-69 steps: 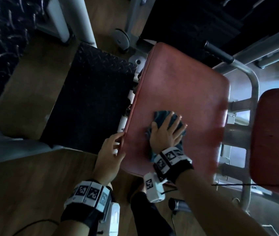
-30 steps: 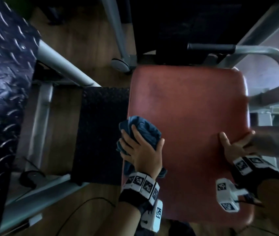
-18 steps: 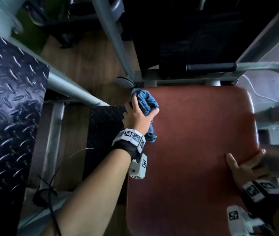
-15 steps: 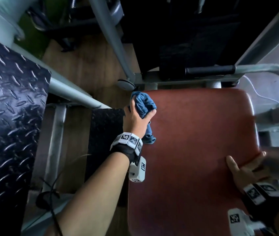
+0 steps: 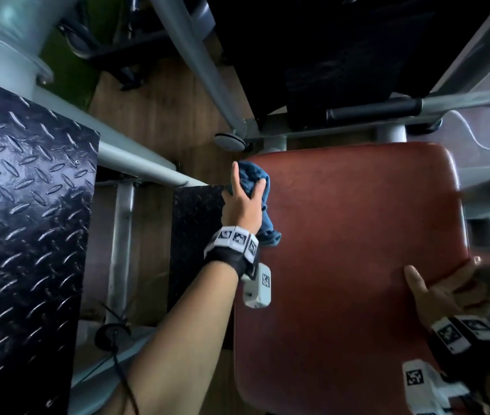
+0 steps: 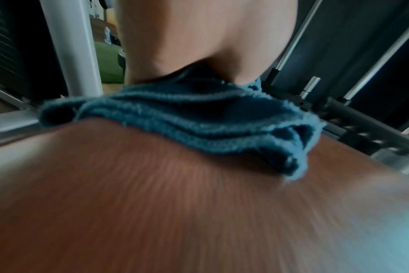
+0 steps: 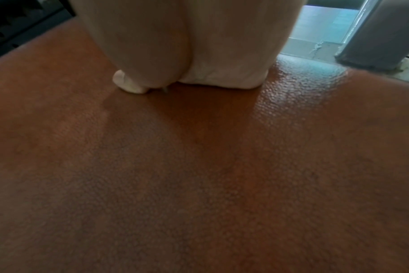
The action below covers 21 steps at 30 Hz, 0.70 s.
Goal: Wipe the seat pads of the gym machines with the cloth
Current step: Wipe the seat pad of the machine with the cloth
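Observation:
A red seat pad (image 5: 351,250) fills the middle and right of the head view. My left hand (image 5: 243,202) grips a bunched blue cloth (image 5: 252,178) and holds it against the pad's far left corner. In the left wrist view the cloth (image 6: 187,125) lies folded on the pad (image 6: 175,203) under my palm (image 6: 199,37). My right hand (image 5: 441,292) holds the pad's right edge. Its thumb lies on top and its fingers curl over the side. The right wrist view shows that hand (image 7: 187,46) resting on the pad (image 7: 199,175).
A large black diamond-plate footplate (image 5: 22,220) stands at the left, with a smaller one (image 5: 195,235) beside the seat. A grey frame tube (image 5: 136,163) runs between them. A black-gripped handle bar (image 5: 372,110) crosses behind the pad. A black cable (image 5: 118,354) lies on the wooden floor (image 5: 160,109).
The cloth has passed from my right hand to my left. The left hand has slid it up the pad's left edge to the far corner. The right hand now holds the right edge.

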Each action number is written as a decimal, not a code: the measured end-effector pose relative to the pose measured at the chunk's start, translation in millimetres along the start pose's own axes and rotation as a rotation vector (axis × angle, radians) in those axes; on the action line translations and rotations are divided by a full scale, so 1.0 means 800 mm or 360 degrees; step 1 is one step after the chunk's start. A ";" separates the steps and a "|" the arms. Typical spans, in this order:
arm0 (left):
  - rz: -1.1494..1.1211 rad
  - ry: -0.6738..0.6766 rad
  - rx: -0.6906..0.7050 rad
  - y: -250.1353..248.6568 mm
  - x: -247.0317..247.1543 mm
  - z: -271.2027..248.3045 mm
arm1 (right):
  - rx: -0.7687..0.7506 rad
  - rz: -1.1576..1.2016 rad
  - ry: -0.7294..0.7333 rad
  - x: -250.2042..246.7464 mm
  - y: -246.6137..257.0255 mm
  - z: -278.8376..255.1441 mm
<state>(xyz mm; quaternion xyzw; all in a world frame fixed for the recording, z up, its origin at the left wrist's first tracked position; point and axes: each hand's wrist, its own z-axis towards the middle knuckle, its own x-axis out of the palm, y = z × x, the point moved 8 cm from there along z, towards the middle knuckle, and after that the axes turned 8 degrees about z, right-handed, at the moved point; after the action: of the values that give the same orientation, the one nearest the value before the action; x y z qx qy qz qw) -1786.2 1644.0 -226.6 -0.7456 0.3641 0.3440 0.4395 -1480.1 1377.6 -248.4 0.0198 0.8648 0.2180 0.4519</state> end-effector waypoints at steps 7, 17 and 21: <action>-0.0234 -0.0105 0.0085 0.002 -0.002 0.021 | -0.0059 -0.0001 -0.0029 0.004 -0.003 0.005; -0.0098 -0.0106 -0.0002 0.000 -0.002 0.017 | 0.0180 0.0115 0.0490 0.039 -0.028 0.025; -0.0084 -0.0090 0.0029 0.005 -0.003 0.003 | -0.0044 0.0015 -0.0112 0.001 -0.009 0.010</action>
<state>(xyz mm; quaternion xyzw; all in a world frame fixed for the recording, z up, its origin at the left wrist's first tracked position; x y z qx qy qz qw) -1791.2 1645.7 -227.3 -0.7410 0.3349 0.3499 0.4651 -1473.2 1374.2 -255.5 0.0252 0.8451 0.2311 0.4814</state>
